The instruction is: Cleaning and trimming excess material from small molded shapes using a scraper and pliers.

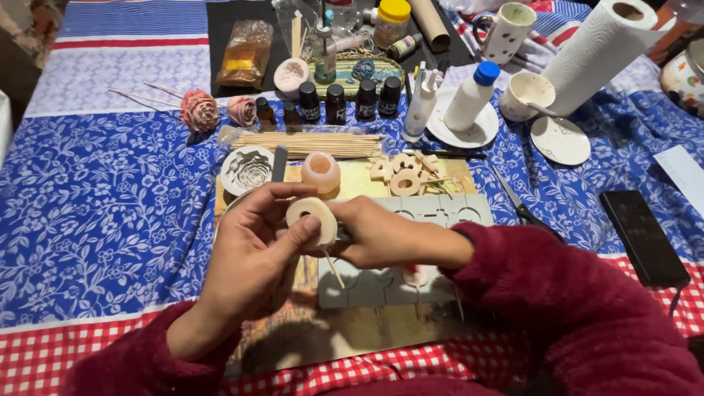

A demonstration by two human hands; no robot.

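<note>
I see a pale ring-shaped cast (312, 219) on a thin stick, pinched in my left hand (253, 253), its hole facing up toward me, the stick slanting down-right. My right hand (381, 236) is closed beside it; whether it grips anything I cannot tell. Beneath lies a grey mould tray (433, 213); a white cup (529, 92) holds a stirrer

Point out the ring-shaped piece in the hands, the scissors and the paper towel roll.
ring-shaped piece (312, 218): head view, on its pale front face beside the hole.
scissors (522, 210): head view, near the pivot above the dark handles.
paper towel roll (595, 55): head view, on its white side.
</note>
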